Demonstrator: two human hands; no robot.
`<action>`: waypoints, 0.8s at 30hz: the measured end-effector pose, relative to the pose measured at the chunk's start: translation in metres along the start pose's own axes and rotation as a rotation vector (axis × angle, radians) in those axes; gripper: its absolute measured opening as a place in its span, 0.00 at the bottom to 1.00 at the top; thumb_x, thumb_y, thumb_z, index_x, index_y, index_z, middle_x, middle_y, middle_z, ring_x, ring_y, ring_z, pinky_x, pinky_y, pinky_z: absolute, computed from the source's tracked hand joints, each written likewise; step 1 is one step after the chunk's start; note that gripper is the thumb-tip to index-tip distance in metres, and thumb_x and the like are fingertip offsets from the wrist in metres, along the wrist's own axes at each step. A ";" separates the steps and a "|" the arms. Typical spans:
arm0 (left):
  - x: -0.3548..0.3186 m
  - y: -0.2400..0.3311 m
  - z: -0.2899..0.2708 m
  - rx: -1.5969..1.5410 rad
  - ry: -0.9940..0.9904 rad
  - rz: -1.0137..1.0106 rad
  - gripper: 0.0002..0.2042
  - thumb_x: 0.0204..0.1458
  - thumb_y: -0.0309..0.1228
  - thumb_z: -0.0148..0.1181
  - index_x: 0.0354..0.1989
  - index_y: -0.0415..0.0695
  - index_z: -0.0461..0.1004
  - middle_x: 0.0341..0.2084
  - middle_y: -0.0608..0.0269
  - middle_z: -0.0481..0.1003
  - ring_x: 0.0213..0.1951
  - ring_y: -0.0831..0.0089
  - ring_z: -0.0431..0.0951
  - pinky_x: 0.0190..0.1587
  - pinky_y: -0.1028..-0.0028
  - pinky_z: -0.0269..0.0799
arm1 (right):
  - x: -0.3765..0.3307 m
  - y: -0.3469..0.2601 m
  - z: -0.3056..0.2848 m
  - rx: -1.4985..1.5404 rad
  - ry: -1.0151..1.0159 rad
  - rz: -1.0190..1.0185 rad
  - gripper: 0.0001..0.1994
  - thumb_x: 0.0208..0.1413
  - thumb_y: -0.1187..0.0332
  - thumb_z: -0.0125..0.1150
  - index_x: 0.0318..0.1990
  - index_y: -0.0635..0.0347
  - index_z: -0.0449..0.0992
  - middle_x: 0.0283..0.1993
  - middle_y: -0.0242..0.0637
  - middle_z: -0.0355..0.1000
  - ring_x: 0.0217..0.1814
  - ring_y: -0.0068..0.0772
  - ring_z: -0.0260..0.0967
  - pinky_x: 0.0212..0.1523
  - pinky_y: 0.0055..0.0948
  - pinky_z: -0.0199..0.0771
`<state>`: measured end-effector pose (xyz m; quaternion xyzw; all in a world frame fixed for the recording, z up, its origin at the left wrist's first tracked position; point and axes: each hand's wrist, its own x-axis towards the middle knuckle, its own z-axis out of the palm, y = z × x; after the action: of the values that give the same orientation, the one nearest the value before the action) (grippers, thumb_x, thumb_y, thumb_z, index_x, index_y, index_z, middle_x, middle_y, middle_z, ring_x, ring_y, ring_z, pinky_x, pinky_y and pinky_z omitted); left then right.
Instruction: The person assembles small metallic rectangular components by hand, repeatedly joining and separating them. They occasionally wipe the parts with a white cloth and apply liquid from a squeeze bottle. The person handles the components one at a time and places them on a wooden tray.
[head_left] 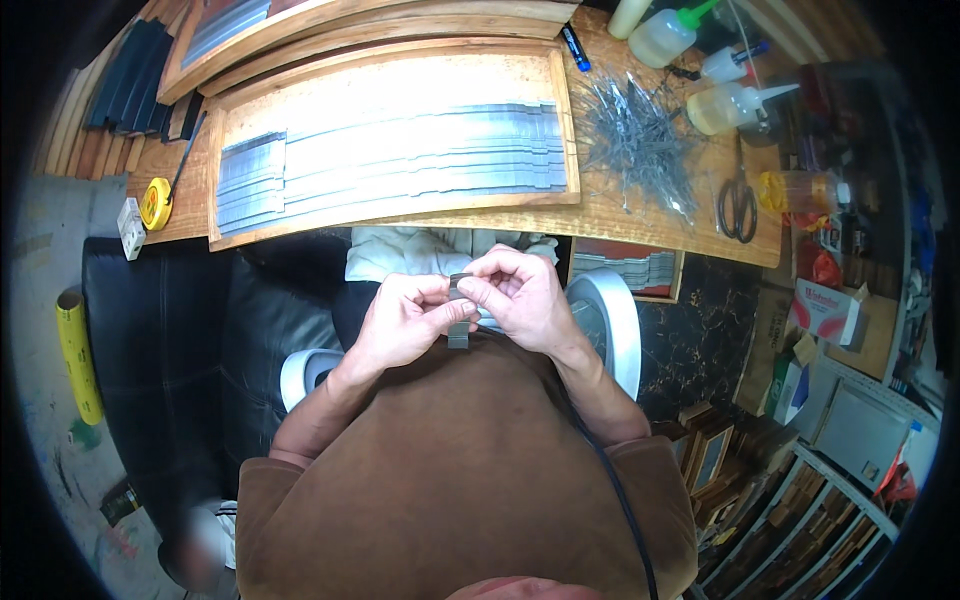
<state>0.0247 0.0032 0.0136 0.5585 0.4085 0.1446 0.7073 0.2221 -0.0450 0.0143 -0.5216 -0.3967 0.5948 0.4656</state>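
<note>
My left hand (pixel 403 318) and my right hand (pixel 522 296) meet in front of my chest, just short of the bench edge. Between them is a small stack of thin grey strips (pixel 458 341), pinched by the thumbs and fingers of both hands. Its lower end sticks out below my left thumb; the middle is covered by my fingers. Beyond the hands, on the bench, lies a shallow wooden tray (pixel 395 222) filled with rows of similar grey strips (pixel 420 165), washed out by glare in the middle.
On the wooden bench (pixel 690 238) lie scissors (pixel 738 208), a heap of thin dark scraps (pixel 640 140), squeeze bottles (pixel 725 108), a blue marker (pixel 576 48) and a yellow tape measure (pixel 156 203). A black sofa (pixel 160 340) stands at left, a rack (pixel 800 520) at lower right.
</note>
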 end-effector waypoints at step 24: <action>0.024 0.004 -0.016 0.365 0.074 0.611 0.10 0.56 0.19 0.67 0.46 0.38 0.84 0.32 0.55 0.85 0.33 0.66 0.86 0.38 0.70 0.80 | 0.003 -0.022 0.005 -0.388 0.065 -0.348 0.16 0.54 0.80 0.71 0.52 0.62 0.87 0.35 0.33 0.74 0.34 0.21 0.72 0.33 0.24 0.72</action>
<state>0.0286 0.0314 0.0062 0.7663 0.2670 0.2942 0.5048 0.2197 -0.0365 0.0350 -0.5439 -0.5719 0.4014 0.4647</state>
